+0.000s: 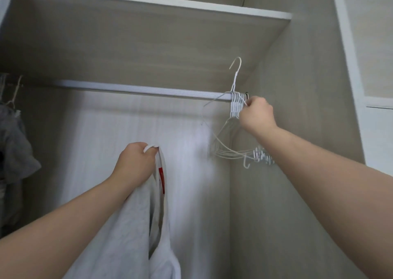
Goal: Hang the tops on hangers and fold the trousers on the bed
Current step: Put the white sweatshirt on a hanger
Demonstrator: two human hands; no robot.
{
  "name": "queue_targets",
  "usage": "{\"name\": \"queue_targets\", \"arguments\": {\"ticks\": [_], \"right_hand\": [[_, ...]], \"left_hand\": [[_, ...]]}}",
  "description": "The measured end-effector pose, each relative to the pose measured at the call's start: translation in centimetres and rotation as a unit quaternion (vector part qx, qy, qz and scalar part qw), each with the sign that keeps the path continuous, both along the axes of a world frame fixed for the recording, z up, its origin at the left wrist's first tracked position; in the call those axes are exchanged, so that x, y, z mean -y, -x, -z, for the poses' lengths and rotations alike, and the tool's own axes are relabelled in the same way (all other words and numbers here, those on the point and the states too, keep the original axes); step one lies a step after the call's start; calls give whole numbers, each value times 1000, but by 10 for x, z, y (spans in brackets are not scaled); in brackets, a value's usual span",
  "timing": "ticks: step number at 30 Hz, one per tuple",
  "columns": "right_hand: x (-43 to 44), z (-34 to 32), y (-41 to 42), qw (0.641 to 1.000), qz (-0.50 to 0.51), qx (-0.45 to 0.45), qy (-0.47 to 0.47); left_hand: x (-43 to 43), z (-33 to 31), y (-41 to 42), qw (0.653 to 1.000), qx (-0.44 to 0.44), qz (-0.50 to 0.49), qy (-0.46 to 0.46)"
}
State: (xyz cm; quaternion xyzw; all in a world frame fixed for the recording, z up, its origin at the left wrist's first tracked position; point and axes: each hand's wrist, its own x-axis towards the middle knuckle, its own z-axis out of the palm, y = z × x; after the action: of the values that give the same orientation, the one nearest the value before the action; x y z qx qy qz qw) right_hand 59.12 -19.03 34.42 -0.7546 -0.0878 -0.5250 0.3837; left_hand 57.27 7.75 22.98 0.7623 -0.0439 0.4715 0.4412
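White top (127, 225) hangs from gripping left hand (136, 161); raised right hand (256, 113) pinches hangers (235, 106).

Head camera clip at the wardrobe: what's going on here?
A person stands at an open wardrobe. The left hand holds a white top by its neckline, the fabric hanging down. The right hand pinches a bunch of white wire hangers at the right end of the rail; one hanger has its hook raised above the rail. The top is not on a hanger yet. A grey garment hangs at the far left.
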Motion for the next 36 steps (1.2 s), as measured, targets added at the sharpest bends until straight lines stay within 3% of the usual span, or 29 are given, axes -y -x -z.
{"name": "queue_targets", "arguments": {"ticks": [5,9,15,18,22,28,36], "right_hand": [[18,32,50,978,-163,9,-131],[42,61,109,910,-343,3,-236],[76,84,184,826,-490,-78,-268],[97,102,215,829,-473,-140,-265],[137,147,260,871,-433,-116,-201],[221,234,349,815,-528,-195,-138],[303,365,442,816,-512,-247,-109]], "left_hand": [[40,1,65,998,29,-31,-41],[77,-2,131,995,45,-75,-40],[139,16,230,992,67,-107,-29],[162,39,270,992,41,-116,-32],[194,75,311,992,-26,-113,-55],[228,128,344,989,-113,-77,-61],[256,226,380,981,-193,12,-36]]}}
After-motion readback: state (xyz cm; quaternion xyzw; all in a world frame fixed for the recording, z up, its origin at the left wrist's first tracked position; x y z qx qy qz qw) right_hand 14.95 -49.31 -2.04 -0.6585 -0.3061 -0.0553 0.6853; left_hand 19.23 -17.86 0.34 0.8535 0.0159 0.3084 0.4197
